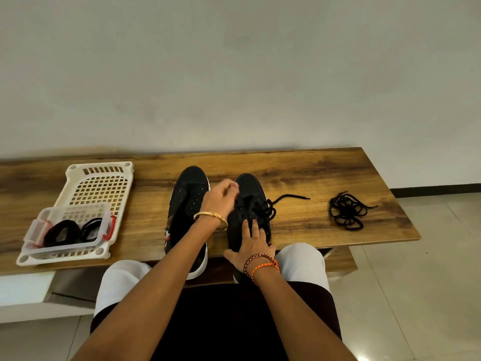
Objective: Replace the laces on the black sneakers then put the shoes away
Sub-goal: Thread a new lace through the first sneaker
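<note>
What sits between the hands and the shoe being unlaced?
Nothing visible. The left hand pinches at the lace of the right-side sneaker, and the right hand rests flat on the same shoe.

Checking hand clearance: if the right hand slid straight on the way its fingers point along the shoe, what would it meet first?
Probably the loose black lace bunched over the eyelets of the right sneaker, just ahead of the right hand; the left hand is beyond.

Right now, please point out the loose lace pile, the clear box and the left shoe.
loose lace pile [347,211]: head view, middle of tangle.
clear box [105,213]: head view, right wall.
left shoe [191,179]: head view, toe.
</note>
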